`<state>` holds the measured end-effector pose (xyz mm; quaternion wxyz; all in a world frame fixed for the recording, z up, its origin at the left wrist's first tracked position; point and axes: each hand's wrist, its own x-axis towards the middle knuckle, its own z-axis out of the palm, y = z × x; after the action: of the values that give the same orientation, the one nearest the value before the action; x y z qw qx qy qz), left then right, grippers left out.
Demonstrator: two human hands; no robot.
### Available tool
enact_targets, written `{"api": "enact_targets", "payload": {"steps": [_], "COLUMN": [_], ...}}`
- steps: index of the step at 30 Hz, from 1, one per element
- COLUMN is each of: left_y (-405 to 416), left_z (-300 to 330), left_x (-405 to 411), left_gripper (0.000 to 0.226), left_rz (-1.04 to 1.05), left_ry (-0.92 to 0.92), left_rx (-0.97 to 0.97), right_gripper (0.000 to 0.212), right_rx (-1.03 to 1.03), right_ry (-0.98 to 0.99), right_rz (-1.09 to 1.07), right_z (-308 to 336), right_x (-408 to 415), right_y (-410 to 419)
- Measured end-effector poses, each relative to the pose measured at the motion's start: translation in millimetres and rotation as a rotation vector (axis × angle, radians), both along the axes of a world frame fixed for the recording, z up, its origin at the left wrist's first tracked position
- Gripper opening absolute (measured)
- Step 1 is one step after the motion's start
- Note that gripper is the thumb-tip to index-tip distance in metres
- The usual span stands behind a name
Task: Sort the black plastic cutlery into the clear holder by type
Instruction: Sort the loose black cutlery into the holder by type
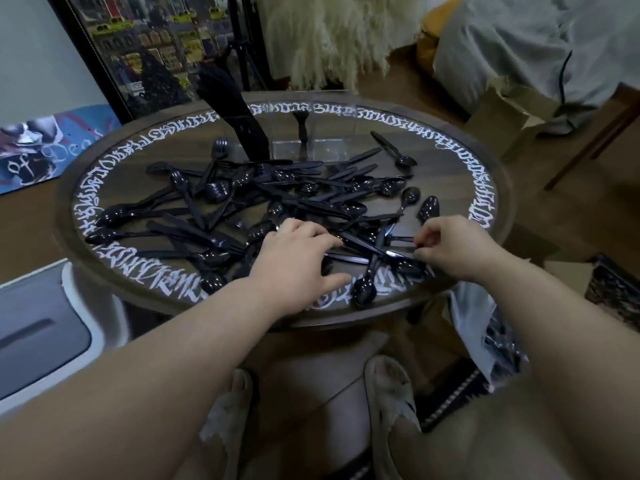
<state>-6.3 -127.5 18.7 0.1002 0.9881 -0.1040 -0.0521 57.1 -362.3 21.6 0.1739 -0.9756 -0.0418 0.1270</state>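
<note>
A heap of black plastic cutlery (263,199), spoons, forks and knives mixed, covers the round table (114,161). At the table's far side stands the clear holder (311,140); its left compartment is packed with upright black pieces (239,116), and a single fork (302,128) stands in the middle one. My left hand (294,258) lies palm down on the near part of the heap, fingers spread over a knife. My right hand (450,247) pinches the end of a black knife (398,252) lying on the table.
The table's rim carries white lettering. A white and grey bin (45,327) stands at the near left. A plastic bag with more black cutlery (491,334) hangs off the near right. A cardboard box (509,112) and a framed picture (149,46) are beyond the table. My slippered feet (388,393) are below.
</note>
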Motion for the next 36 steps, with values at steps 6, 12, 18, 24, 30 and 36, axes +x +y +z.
{"api": "enact_targets", "payload": {"steps": [6,12,18,24,30,36], "left_y": [-29.7,-41.0,-34.7,-16.9,4.7,15.8], "left_z": [-19.2,-31.0,-29.0,-27.2,-24.8,-21.5], "left_x": [11.8,31.5,42.3,45.8,46.6,40.1], "left_gripper": [0.084,0.102,0.097,0.069,0.051,0.061], "left_rz": [-0.007,0.009,-0.04,-0.06,0.067,0.065], "left_ry": [-0.037,0.091,0.158,0.067,-0.079,0.05], "left_rx": [0.084,0.174,0.108,0.034,0.047,0.104], "right_gripper": [0.055,0.054,0.043,0.048,0.05,0.049], "right_rx": [-0.04,-0.159,-0.132,-0.123,-0.065,-0.07], "right_ry": [-0.08,-0.041,-0.062,-0.139,-0.238,-0.179], "right_rz": [-0.022,0.148,0.21,0.176,0.248,0.387], "right_z": [-6.6,-18.0,-18.2,-18.9,-15.3,-21.5], "right_x": [10.8,18.0,19.7,21.6,18.5,11.1], "right_y": [-13.2,11.4,15.9,13.2,29.4,47.1]}}
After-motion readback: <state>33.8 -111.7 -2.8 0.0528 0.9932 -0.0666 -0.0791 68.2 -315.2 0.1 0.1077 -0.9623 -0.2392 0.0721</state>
